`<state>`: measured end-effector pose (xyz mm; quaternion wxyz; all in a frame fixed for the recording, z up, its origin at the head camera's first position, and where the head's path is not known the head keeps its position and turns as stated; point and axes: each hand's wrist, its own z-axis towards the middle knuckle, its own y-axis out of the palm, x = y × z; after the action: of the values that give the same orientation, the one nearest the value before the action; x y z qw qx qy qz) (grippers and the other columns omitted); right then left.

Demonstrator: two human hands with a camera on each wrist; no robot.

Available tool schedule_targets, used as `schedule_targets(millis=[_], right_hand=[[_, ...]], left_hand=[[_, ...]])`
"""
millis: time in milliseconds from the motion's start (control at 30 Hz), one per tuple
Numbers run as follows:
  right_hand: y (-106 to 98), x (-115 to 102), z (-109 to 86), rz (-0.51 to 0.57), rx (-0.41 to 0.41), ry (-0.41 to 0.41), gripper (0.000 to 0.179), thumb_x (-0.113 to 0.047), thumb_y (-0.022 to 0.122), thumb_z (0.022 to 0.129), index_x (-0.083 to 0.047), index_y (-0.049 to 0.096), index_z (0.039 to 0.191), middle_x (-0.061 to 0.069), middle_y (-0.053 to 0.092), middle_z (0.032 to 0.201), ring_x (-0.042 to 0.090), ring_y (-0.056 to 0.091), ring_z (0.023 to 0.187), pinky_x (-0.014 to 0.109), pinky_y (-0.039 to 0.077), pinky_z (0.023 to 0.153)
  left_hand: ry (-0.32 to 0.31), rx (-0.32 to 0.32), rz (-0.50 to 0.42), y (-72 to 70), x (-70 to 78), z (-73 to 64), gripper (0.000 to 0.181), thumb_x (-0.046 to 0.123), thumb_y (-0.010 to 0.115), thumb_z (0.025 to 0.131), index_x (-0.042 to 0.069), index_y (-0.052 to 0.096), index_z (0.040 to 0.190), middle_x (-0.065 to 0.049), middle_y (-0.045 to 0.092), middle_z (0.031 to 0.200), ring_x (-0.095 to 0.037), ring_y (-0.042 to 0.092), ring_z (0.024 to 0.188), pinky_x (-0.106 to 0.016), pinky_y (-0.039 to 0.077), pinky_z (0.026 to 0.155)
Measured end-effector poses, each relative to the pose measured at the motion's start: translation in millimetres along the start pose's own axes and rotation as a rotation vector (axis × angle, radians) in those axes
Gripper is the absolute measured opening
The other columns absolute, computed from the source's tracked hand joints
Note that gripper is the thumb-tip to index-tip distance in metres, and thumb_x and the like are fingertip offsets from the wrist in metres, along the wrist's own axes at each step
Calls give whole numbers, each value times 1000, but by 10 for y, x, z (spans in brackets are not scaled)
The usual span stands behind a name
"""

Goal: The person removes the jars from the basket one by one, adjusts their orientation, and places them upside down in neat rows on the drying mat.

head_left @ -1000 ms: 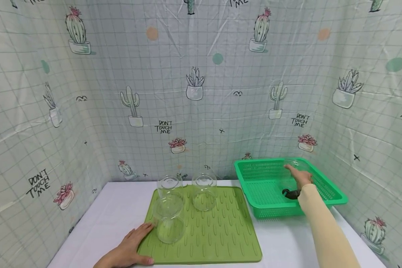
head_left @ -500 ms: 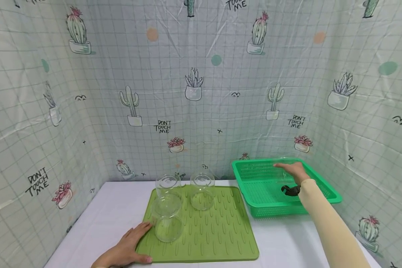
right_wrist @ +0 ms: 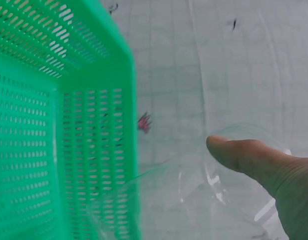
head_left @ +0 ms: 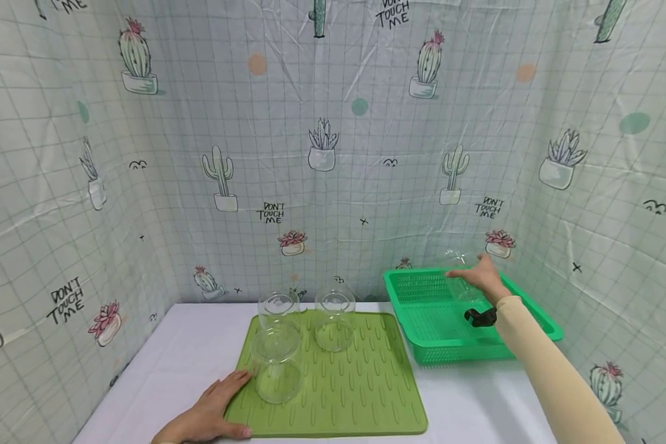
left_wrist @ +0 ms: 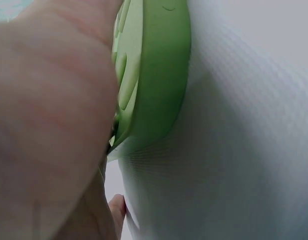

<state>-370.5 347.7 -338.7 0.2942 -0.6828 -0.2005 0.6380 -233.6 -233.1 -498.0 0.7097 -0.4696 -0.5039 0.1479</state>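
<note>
My right hand [head_left: 480, 275] grips a clear, see-through cup [head_left: 462, 288] over the green basket. In the right wrist view the thumb presses against the clear wall of this cup [right_wrist: 193, 195], close to the basket's edge; the other fingers are hidden. Three more clear cups stand on the green ridged mat: a front one [head_left: 278, 376], a back left one [head_left: 279, 308] and a back right one [head_left: 335, 327]. My left hand [head_left: 211, 407] rests over the mat's [head_left: 361, 394] left edge with fingers spread, fingertips close to the front cup. In the left wrist view the mat's thick green edge [left_wrist: 161, 70] shows beside the palm.
The green perforated basket [head_left: 433, 353] stands at the back right of the white table [head_left: 161, 357], to the right of the mat. A cactus-print curtain [head_left: 333, 185] closes off the back and both sides. A black wrist strap [head_left: 480, 317] is on my right wrist.
My right hand has lifted the clear cup and moved a little left inside the basket area. The left hand keeps its place on the mat. The view has shifted slightly.
</note>
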Motion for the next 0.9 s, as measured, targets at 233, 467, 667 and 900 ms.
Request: schedule_targets(millis=[233, 467, 667, 900], right_hand=[[58, -300, -251, -177, 103, -71, 114, -42, 77, 79, 5, 4, 152, 36, 19, 151, 56, 29, 131, 69, 31, 102], [205, -574, -523, -322, 186, -213, 109, -38, 81, 73, 1, 17, 151, 33, 28, 149, 55, 29, 132, 70, 23, 105], [350, -745, -762, -364, 174, -298, 106, -33, 84, 71, 0, 22, 150, 30, 30, 150, 55, 28, 132, 69, 15, 110], [455, -876, -1012, -427, 153, -379, 100, -31, 84, 72, 0, 28, 148, 29, 35, 147, 53, 30, 131, 68, 17, 109]], left_hand=[[-2, -23, -24, -13, 9, -7, 99, 46, 76, 78, -6, 28, 148, -29, 29, 152, -56, 22, 137, -75, 14, 105], [-13, -40, -44, -22, 4, -2, 98, 44, 76, 79, -6, 28, 148, -28, 28, 153, -56, 21, 137, -75, 14, 106], [-20, -50, -65, -10, -9, -6, 98, 43, 75, 80, -7, 26, 148, -29, 26, 153, -56, 19, 138, -75, 12, 106], [-31, -57, -69, -3, 30, -23, 95, 42, 74, 82, -8, 26, 148, -31, 23, 154, -55, 17, 140, -74, 19, 105]])
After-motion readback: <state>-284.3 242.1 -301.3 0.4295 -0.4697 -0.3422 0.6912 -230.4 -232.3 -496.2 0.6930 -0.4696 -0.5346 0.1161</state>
